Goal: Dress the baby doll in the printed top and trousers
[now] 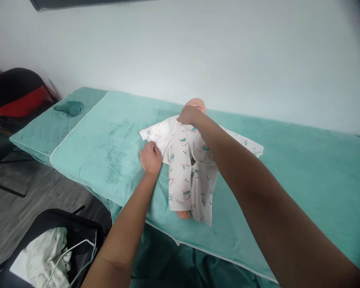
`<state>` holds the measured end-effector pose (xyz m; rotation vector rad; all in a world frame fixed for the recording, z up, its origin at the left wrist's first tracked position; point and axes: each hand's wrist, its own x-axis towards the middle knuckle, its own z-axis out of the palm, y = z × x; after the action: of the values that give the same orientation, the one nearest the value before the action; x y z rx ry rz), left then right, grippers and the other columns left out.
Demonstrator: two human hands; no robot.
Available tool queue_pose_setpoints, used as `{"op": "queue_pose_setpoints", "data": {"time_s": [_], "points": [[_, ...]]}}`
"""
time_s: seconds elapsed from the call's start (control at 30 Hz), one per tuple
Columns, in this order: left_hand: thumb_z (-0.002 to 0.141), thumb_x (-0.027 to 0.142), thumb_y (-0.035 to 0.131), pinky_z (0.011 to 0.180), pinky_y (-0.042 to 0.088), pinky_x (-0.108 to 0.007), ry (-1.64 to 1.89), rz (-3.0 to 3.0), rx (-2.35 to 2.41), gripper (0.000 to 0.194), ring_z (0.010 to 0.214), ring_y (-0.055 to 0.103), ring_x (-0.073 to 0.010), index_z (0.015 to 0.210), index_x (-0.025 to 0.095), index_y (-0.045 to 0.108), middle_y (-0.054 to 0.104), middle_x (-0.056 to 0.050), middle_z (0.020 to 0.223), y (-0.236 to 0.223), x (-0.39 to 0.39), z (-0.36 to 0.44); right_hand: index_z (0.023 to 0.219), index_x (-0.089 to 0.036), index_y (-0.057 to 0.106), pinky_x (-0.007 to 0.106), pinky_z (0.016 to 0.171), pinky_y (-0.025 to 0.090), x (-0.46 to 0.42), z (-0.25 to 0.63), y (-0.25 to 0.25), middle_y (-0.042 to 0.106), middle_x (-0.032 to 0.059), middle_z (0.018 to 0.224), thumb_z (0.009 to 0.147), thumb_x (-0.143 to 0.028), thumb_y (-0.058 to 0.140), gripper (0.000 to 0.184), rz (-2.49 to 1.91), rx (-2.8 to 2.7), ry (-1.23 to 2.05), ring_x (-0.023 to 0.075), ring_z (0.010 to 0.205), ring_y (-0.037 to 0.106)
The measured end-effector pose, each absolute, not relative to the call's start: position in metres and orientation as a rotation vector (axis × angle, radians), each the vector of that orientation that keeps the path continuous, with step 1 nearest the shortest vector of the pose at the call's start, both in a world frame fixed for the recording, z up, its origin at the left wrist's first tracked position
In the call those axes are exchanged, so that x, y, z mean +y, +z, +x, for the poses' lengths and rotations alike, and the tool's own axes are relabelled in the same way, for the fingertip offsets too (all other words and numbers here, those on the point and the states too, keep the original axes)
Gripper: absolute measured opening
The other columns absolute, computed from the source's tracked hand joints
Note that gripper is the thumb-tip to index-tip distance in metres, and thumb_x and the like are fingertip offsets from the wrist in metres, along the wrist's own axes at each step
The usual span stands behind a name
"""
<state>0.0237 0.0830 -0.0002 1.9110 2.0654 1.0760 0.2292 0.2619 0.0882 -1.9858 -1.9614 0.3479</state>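
Note:
A baby doll (196, 103) lies on its back, head toward the wall, one foot (184, 215) showing. A white baby shirt (202, 150) with small green and red prints lies over its upper body, sleeves spread to both sides. White printed pants (180, 180) cover its legs, one leg lying flat with no foot visible. My right hand (191, 115) is closed on the shirt at the neckline, just below the doll's face; its fingertips are partly hidden. Curled fingers of my left hand (151, 158) grip the shirt's edge under the sleeve on the left.
The doll lies on a long bed with a green plush cover (120, 132) against a white wall. A face hole (69, 108) is at its left end. A black chair (78, 224) at lower left holds crumpled cloth (48, 252) and a white hanger (84, 241). Another chair (21, 92) has red fabric.

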Motion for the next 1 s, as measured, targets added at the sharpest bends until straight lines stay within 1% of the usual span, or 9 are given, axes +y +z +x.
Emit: {"op": "queue_pose_setpoints", "data": {"time_s": [0.1,0.3,0.43,0.57,0.7,0.8,0.87,0.93,1.0], "points": [[0.102,0.025,0.044,0.089,0.043,-0.038,1.1,1.901,2.053,0.021,0.1,0.069,-0.0255,0.112,0.02,0.062,0.074,-0.008,0.114,0.001,0.082,0.024,0.079,-0.012,0.072,0.045,0.08,0.052,0.257,0.226,0.088,0.067,0.0155,0.076,0.077,-0.03,0.075,0.019,-2.219,-1.9,0.436,0.0325,0.087,0.066],[0.104,0.027,0.04,0.091,0.044,-0.037,1.133,1.88,1.995,0.025,0.102,0.068,-0.0252,0.116,0.02,0.061,0.074,-0.008,0.115,0.001,0.08,0.023,0.092,-0.014,0.071,0.049,0.083,0.05,0.227,0.209,0.086,0.067,0.0164,0.084,0.082,-0.03,0.066,0.019,-2.088,-1.767,0.253,0.0358,0.096,0.065],[0.106,0.029,0.036,0.09,0.046,-0.036,1.154,1.893,1.93,0.029,0.1,0.068,-0.0235,0.119,0.02,0.06,0.073,-0.009,0.114,0.0,0.078,0.022,0.103,-0.012,0.07,0.05,0.082,0.05,0.211,0.204,0.088,0.066,0.0182,0.092,0.087,-0.025,0.059,0.023,-2.132,-1.666,0.236,0.0371,0.096,0.065],[0.105,0.029,0.034,0.089,0.047,-0.034,1.224,1.94,1.846,0.031,0.099,0.067,-0.0221,0.117,0.019,0.061,0.071,-0.009,0.111,-0.002,0.076,0.023,0.113,-0.011,0.067,0.051,0.086,0.05,0.204,0.202,0.092,0.064,0.0203,0.106,0.092,-0.026,0.057,0.027,-2.117,-1.601,0.269,0.0396,0.104,0.065],[0.104,0.029,0.034,0.09,0.047,-0.035,1.397,2.067,1.692,0.032,0.098,0.064,-0.0226,0.109,0.018,0.064,0.069,-0.011,0.102,-0.002,0.073,0.022,0.107,-0.013,0.067,0.05,0.091,0.049,0.201,0.197,0.099,0.065,0.0191,0.108,0.092,-0.023,0.059,0.019,-2.105,-1.658,0.286,0.0383,0.109,0.064],[0.103,0.027,0.036,0.087,0.047,-0.037,1.521,2.202,1.531,0.03,0.091,0.061,-0.0227,0.099,0.02,0.065,0.065,-0.009,0.089,0.01,0.074,0.026,0.094,-0.017,0.065,0.042,0.092,0.048,0.188,0.2,0.109,0.068,0.0132,0.104,0.092,-0.024,0.056,0.011,-1.933,-1.753,0.286,0.0294,0.104,0.064],[0.102,0.025,0.037,0.088,0.049,-0.039,1.595,2.295,1.364,0.03,0.087,0.059,-0.022,0.094,0.021,0.065,0.063,-0.007,0.081,0.025,0.075,0.034,0.09,-0.02,0.061,0.035,0.092,0.048,0.171,0.21,0.116,0.069,0.0091,0.106,0.095,-0.026,0.05,0.014,-1.759,-1.686,0.25,0.0228,0.101,0.063],[0.101,0.022,0.038,0.098,0.05,-0.044,1.657,2.395,1.14,0.028,0.089,0.059,-0.0212,0.094,0.022,0.065,0.062,-0.005,0.079,0.042,0.074,0.047,0.09,-0.021,0.058,0.032,0.092,0.047,0.149,0.227,0.119,0.068,0.007,0.107,0.097,-0.029,0.044,0.017,-1.637,-1.512,0.171,0.0195,0.099,0.062],[0.1,0.019,0.04,0.111,0.046,-0.049,1.648,2.525,0.92,0.026,0.093,0.06,-0.0203,0.098,0.023,0.066,0.064,-0.004,0.082,0.057,0.069,0.062,0.088,-0.022,0.055,0.031,0.086,0.046,0.129,0.247,0.117,0.067,0.0052,0.097,0.097,-0.033,0.044,0.018,-1.684,-1.362,0.135,0.0191,0.091,0.061]]}}
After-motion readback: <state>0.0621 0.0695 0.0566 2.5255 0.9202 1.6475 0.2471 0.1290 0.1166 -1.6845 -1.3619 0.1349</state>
